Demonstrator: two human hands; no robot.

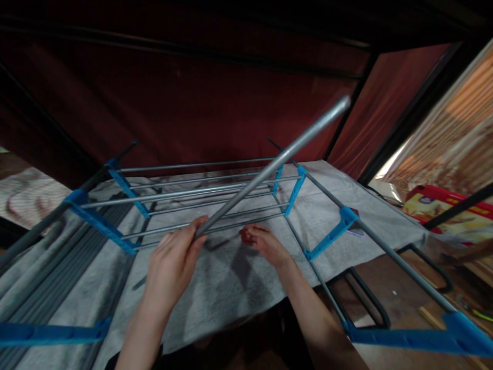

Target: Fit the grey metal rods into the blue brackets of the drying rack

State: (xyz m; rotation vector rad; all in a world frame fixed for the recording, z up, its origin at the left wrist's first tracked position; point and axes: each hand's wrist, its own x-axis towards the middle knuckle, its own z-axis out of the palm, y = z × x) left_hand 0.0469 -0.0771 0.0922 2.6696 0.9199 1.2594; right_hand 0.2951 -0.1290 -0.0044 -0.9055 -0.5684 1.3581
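My left hand [175,257] is closed around a grey metal tube [277,162], which slants up to the right, its far end raised over the rack. Beside it, my right hand [265,244] is held low over the cloth with fingers curled together; whatever they hold, if anything, is hidden. Both hands are inside a partly assembled rack of grey tubes with blue plastic brackets [329,234]. Several cross tubes [185,195] join the brackets at the far end. At the near end, another blue bracket [54,333] has no cross tube in it.
A bundle of loose grey tubes [69,262] lies at the left on the grey cloth [227,288]. Dark red fabric [192,108] on a black frame hangs behind. To the right are a red and yellow box [450,210] and a black metal frame [365,298].
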